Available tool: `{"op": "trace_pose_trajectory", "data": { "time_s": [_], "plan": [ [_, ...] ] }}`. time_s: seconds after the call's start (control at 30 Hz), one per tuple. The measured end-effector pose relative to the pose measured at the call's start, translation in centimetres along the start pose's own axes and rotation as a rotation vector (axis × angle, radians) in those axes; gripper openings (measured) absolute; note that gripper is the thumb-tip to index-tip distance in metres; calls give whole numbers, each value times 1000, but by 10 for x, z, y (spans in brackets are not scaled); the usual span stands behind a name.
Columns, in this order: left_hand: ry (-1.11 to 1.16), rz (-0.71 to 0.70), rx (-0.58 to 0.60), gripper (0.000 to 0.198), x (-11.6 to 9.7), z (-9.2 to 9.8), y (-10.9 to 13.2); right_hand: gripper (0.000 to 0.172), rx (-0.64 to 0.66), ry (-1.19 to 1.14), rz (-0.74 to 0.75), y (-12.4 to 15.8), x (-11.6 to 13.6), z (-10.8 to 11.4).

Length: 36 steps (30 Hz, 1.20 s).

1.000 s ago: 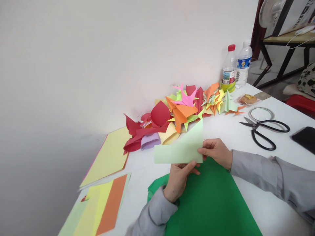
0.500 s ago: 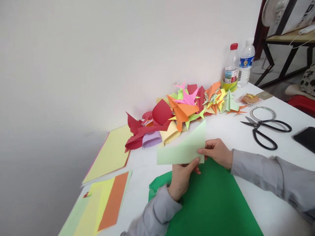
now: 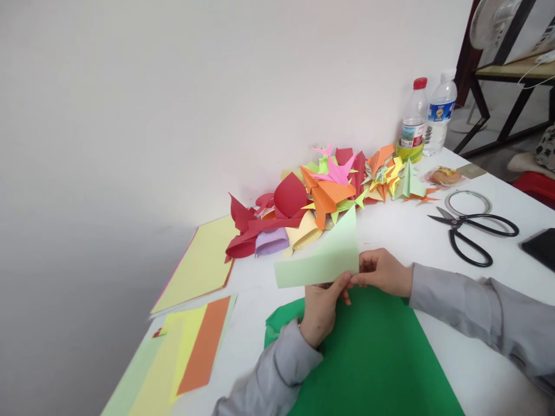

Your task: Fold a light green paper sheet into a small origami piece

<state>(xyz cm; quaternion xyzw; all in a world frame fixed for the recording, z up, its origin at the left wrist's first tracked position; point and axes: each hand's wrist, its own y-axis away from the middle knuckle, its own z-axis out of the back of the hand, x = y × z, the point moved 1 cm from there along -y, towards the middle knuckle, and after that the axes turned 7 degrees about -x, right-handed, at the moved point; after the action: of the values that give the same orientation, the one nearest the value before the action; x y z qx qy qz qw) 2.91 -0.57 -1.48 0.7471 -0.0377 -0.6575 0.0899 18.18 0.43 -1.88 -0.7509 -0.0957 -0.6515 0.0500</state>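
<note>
A pale green sheet of paper, with a slanted upper edge rising to a point at the right, is held up between my two hands. My left hand pinches its lower edge, thumb in front and fingers behind. At the lower right corner, my right hand grips it between thumb and fingers, close to my left thumb. Beneath both hands lies a large green sheet, crumpled at its left corner.
Folded paper pieces in several colours are heaped along the wall. Black-handled scissors, a clear ring, a phone and a wrapped bun lie rightward. Two bottles stand behind. Coloured sheets lie at left.
The paper has tilted slightly, its left end lower relative to the right. My right hand has slid down toward the corner, closer to my left thumb. The camera view has shifted a little.
</note>
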Motion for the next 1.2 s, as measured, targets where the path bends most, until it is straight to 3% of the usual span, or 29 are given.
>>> {"op": "trace_pose_trajectory", "data": {
  "time_s": [0.23,0.53,0.8,0.97,1.2],
  "plan": [
    [10,68,16,35,-1,0,-1,36,30,-19,-63,-2,2,2],
    [-18,142,44,61,-2,2,-4,35,94,-86,-145,-2,7,3],
    [-2,97,193,26,-2,7,-3,34,80,-104,-163,-4,7,8],
    [60,134,151,27,-5,5,-3,34,73,-102,-169,-4,9,8],
    [140,115,-23,35,-7,6,-10,35,31,-91,-188,-4,11,8]
  ]
}}
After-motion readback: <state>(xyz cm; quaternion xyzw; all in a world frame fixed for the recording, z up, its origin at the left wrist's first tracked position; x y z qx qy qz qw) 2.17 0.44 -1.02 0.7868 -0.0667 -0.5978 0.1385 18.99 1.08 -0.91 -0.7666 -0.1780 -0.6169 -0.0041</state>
